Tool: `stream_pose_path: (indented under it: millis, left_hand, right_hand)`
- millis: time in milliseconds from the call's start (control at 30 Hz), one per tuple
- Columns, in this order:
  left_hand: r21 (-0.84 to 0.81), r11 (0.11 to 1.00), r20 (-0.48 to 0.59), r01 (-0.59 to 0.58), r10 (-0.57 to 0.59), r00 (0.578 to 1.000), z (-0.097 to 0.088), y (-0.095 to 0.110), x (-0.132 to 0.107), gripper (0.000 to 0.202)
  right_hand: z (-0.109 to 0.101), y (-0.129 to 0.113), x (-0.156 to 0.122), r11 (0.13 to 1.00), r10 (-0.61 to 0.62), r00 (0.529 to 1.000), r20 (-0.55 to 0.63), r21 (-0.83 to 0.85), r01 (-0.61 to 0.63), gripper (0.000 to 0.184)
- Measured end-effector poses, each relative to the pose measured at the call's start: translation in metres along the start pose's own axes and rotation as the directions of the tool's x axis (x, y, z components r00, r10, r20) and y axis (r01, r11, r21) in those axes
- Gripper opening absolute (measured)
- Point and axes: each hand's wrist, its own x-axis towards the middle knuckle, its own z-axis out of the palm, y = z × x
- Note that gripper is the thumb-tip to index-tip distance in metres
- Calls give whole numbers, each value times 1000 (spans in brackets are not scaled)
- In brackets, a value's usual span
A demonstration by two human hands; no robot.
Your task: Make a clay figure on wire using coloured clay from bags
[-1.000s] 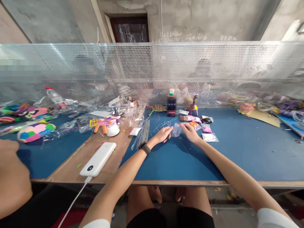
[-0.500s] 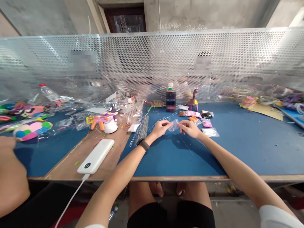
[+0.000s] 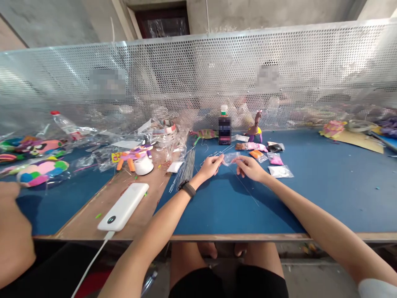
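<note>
At the middle of the desk point(image 3: 310, 198), towards its far edge, the seated person holds a small clear bag point(image 3: 231, 157) between both hands, just above the blue top. The left hand point(image 3: 212, 164) pinches the bag's left end between thumb and forefinger, the other fingers curled. The right hand point(image 3: 251, 169) is closed in the same way on the bag's right end, as far as the view allows. What the bag holds cannot be made out. A single thin wire point(image 3: 249, 192) lies on the blue top under the right wrist, running towards the near edge. A bundle of wires point(image 3: 186, 171) lies just left of the left hand, beside a wooden board point(image 3: 124, 186) that carries a white power bank point(image 3: 123, 206) near the near edge. Small packets point(image 3: 281, 171) lie just right of the right hand, and a dark bottle point(image 3: 224, 128) stands beyond the hands at the far edge, against the perforated screen point(image 3: 198, 82). Another person's arm point(image 3: 12, 231) shows at the near left corner and touches nothing here. Judgement: the step in hand is working the bag itself, its film drawn between the two pinches. Further handling of film this thin calls for a light fingertip grip at the mouth and a steady hold on the other end, kept over the desk so that nothing small spills among the wires.
</note>
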Motion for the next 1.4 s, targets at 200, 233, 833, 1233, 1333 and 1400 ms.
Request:
stream_pose_path:
  millis: [200, 233, 833, 1233, 1333, 1400]
  left_hand:
    - [38, 997, -15, -64, 64, 998, 1, 2, -2, 59]
    - [51, 996, -35, -74, 75, 997, 1, 2, -3, 58]
    - [257, 939, -80, -227, 255, 964, 3, 11, -6, 54]
    - [244, 945, -53, -216, 235, 970, 4, 13, -8, 51]
    - [280, 937, -49, -211, 234, 971, 5, 13, -8, 52]
    - [305, 929, -61, -207, 237, 970, 5, 13, -7, 53]
  right_hand:
    - [0, -8, -2, 997, 13, 999, 37, 70, -16, 39]
    - [0, -11, -3, 994, 26, 997, 73, 106, -34, 42]
    - [4, -18, -5, 957, 185, 952, 243, 176, -231, 50]
    - [4, -12, -6, 968, 171, 934, 315, 122, -219, 56]
    - [0, -12, -5, 973, 175, 938, 298, 94, -211, 52]
    - [-2, -11, -4, 977, 168, 947, 276, 85, -198, 50]
